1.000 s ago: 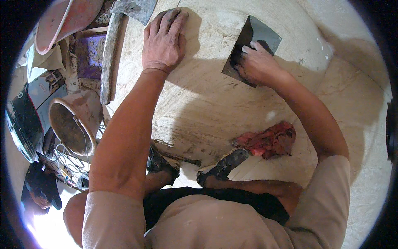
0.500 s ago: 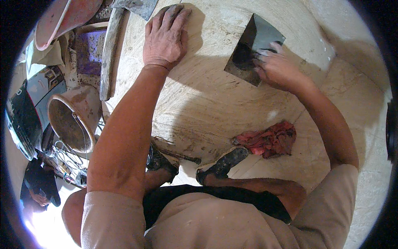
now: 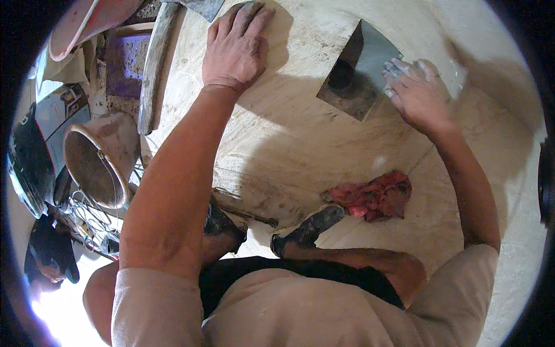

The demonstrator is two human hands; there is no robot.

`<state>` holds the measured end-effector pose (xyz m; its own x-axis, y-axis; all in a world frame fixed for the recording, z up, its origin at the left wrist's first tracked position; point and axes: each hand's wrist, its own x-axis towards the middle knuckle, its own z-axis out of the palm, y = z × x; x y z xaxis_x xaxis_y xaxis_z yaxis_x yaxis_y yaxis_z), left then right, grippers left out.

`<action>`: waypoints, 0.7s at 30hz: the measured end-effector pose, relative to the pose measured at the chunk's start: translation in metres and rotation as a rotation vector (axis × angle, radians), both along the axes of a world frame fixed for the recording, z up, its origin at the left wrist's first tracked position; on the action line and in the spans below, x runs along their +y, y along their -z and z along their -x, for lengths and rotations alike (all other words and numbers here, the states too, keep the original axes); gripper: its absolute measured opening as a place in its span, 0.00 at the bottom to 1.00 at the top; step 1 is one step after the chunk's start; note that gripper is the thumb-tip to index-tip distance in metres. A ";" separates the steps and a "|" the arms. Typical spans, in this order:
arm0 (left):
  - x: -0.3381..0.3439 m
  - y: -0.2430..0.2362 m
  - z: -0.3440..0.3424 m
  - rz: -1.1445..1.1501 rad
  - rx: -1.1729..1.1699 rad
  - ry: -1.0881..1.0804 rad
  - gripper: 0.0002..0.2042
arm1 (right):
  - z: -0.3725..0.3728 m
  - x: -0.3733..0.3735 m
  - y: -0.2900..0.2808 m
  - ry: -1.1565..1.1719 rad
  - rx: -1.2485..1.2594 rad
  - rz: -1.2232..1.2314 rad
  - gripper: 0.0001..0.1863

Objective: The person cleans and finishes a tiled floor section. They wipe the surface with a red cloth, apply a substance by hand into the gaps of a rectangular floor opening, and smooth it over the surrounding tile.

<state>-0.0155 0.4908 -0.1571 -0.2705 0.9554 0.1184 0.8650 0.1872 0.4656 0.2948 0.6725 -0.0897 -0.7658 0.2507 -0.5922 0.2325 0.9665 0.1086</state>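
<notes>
A square cut-out [image 3: 372, 47] in the beige tiled surface [image 3: 295, 133] shows grey inside and a dark round hole [image 3: 342, 75]. My left hand [image 3: 236, 52] lies on the tile left of it, fingers apart and dirty. My right hand [image 3: 417, 95] is at the cut-out’s right edge, its pale dusty fingers bent but apart, apparently holding nothing. A weathered wooden bar [image 3: 156, 75] lies left of my left hand, with a flat grey metal piece [image 3: 202, 7] at its upper end. A crumpled red rag [image 3: 373, 196] lies below the cut-out, near my foot.
On the left are a dirty bucket [image 3: 98, 168], a red container [image 3: 87, 26], a purple item [image 3: 124, 63], dark cases [image 3: 32, 162] and tangled cables [image 3: 95, 225]. My shod feet [image 3: 309, 231] are close below. A pale surface [image 3: 503, 69] borders the tile at right.
My right hand has moved rightward out of the cut-out to its right edge, with its fingers less tucked inside. My left hand has shifted slightly up in view, still on the tile.
</notes>
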 end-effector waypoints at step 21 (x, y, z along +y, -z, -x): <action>0.003 0.021 -0.002 -0.035 0.152 -0.010 0.25 | -0.036 0.011 0.006 0.124 0.110 -0.233 0.28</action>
<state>-0.0134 0.4940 -0.1784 -0.2562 0.9473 0.1922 0.9243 0.1818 0.3357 0.3312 0.6834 -0.0958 -0.7774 0.4659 -0.4226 0.3700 0.8820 0.2919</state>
